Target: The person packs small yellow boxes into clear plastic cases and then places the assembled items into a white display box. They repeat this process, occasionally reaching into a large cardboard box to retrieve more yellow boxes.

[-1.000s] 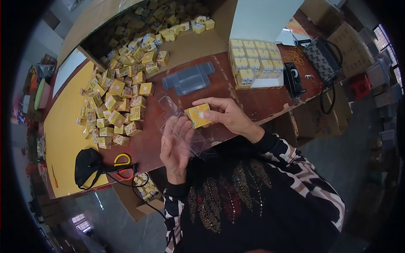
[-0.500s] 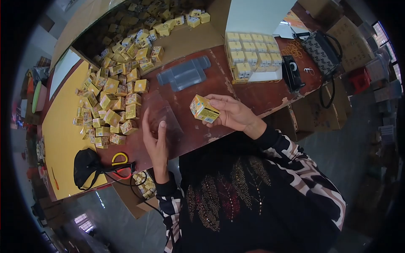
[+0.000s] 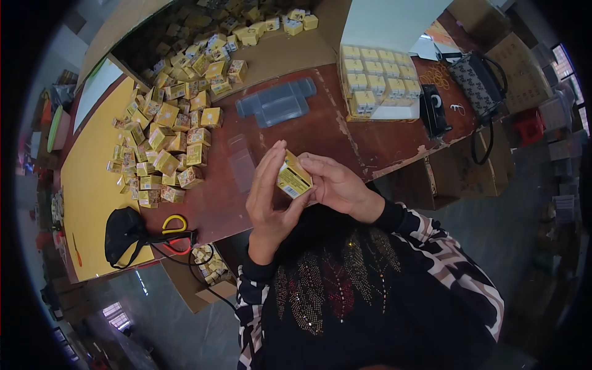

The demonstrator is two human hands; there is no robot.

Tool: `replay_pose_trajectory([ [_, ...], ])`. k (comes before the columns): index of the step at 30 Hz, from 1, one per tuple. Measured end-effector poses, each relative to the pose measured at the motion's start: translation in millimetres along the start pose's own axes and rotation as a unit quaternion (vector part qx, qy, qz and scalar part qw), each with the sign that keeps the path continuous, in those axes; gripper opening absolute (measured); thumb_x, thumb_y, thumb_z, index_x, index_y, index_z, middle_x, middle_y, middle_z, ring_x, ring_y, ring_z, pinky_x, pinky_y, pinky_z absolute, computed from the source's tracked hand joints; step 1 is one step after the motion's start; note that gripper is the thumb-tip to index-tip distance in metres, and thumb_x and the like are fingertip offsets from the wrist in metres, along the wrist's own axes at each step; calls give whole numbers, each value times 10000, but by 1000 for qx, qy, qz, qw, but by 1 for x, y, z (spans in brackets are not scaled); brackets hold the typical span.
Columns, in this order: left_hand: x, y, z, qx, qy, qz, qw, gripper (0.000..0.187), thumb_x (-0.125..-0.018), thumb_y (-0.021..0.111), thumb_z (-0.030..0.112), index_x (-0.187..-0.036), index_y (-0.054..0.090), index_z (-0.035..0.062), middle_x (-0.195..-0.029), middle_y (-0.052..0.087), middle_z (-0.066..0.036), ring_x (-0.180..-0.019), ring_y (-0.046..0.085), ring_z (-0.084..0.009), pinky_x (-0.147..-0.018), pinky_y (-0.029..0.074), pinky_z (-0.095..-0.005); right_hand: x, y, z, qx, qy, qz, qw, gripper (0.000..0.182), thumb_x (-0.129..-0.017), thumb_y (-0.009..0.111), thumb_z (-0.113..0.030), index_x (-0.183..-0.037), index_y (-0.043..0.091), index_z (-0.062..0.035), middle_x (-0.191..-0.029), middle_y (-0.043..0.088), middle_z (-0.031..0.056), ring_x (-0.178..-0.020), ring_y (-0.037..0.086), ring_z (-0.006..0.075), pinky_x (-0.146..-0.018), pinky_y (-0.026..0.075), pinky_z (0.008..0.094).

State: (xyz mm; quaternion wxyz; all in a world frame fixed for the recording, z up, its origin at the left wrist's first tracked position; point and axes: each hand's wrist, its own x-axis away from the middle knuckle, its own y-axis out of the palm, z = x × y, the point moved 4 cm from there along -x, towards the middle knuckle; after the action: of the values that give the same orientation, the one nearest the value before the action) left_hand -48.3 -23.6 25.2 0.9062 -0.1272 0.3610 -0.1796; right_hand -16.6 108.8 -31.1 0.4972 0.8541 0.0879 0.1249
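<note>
Brown table point(image 3: 296, 132), yellow boxes point(image 3: 166, 132), cardboard cartons point(image 3: 487, 169)

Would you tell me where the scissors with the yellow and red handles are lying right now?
The scissors lie at the table's near left edge, just right of the black pouch and below the yellow box pile.

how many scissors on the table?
1. The scissors, with yellow and red handles, lie at the table's near edge, beside a black mask, left of the left hand. More could be hidden under the pile of small yellow boxes.
</note>
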Motion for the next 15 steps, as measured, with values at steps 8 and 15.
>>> replay_pose_trajectory([
  [8,1,-8,6,34,-43,12,998,649,-685,818,-5,-1289,581,6,-1339,572,-202,-1247,563,-356,-1040,467,-424,7,17,-28,286,-77,39,954,373,-988,595,-267,-1248,491,-21,-1119,594,65,-1017,621,124,-840,540,272],
  [15,1,3,10,-12,-6,-3,1000,698,-677,850,22,-1308,552,2,-1351,523,-196,-1235,549,-350,-1031,458,-424,13,40,-48,423,-138,-12,895,549,-861,753,-170,-1317,481,-31,-1210,584,101,-1126,591,171,-974,494,336],
])
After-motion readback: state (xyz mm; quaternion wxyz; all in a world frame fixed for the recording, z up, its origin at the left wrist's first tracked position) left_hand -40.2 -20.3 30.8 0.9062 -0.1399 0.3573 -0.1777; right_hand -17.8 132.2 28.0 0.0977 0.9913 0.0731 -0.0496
